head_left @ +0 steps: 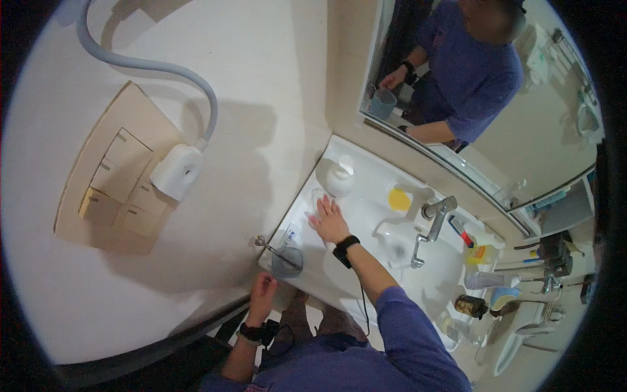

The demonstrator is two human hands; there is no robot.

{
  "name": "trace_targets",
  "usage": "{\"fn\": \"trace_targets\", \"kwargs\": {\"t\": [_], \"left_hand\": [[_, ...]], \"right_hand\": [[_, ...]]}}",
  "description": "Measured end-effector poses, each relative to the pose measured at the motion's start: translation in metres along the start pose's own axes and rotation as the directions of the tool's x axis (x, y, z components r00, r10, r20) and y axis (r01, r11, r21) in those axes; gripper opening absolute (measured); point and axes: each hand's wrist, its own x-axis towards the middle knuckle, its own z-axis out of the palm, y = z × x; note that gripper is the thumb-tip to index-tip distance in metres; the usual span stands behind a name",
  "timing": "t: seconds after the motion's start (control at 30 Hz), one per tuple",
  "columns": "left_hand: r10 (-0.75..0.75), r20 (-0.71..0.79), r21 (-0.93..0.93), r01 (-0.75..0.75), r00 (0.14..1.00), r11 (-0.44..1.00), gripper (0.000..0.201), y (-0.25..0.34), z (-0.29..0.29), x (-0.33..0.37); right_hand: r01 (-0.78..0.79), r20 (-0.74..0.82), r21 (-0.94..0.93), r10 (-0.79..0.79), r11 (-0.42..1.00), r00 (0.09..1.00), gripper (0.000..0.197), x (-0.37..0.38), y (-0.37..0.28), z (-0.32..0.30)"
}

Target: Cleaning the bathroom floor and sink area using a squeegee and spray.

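Note:
My right hand (pixel 332 223) reaches over the left part of the white washbasin top (pixel 313 271), palm down with its fingers stretched and apart. Just beyond its fingertips stands a white pump bottle (pixel 339 176). A faint clear or whitish item (pixel 317 200) lies beside the fingers; its kind is unclear. Near the left front corner, a translucent grey-blue cup (pixel 288 262) holds a thin metal tool with a looped end (pixel 261 242). My left hand (pixel 263 291) is next to this cup, fingers curled in. Whatever it may hold is hidden.
A chrome faucet (pixel 439 219) rises over the basin. Yellow item (pixel 399 200), red-and-black brush-like tool (pixel 462 233), yellow bottle (pixel 481 255) and dark jar (pixel 470 306) sit around the rim. A mirror (pixel 450 144) hangs behind; a plugged grey cable (pixel 150 63) runs along the left wall.

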Motion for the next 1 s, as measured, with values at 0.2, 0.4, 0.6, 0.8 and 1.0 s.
{"fn": "trace_targets", "kwargs": {"t": [0.2,0.4,0.6,0.8,1.0], "left_hand": [[-0.053,-0.041,-0.034,0.052,0.998,0.998,0.011,-0.006,-0.001,0.002],[0.015,-0.032,0.056,-0.013,0.999,0.998,0.013,-0.002,-0.005,0.002],[-0.04,-0.029,-0.021,0.04,0.999,0.999,0.016,-0.008,-0.004,0.009],[0.034,-0.093,0.067,-0.028,0.995,0.997,0.018,-0.006,-0.001,0.017],[0.043,-0.132,0.054,-0.036,0.99,0.998,0.014,-0.014,-0.007,0.014]], "right_hand": [[0.223,0.085,-0.083,-0.216,0.971,0.973,0.057,-0.035,-0.016,0.028],[0.148,-0.014,-0.085,-0.149,0.985,0.989,0.055,-0.016,-0.006,0.027],[0.106,-0.009,-0.073,-0.106,0.992,0.994,0.054,0.015,0.008,0.012],[0.259,0.116,-0.002,-0.257,0.966,0.96,0.054,-0.087,-0.017,0.015],[0.256,0.145,-0.043,-0.247,0.966,0.958,0.055,-0.077,-0.019,0.016]]}}
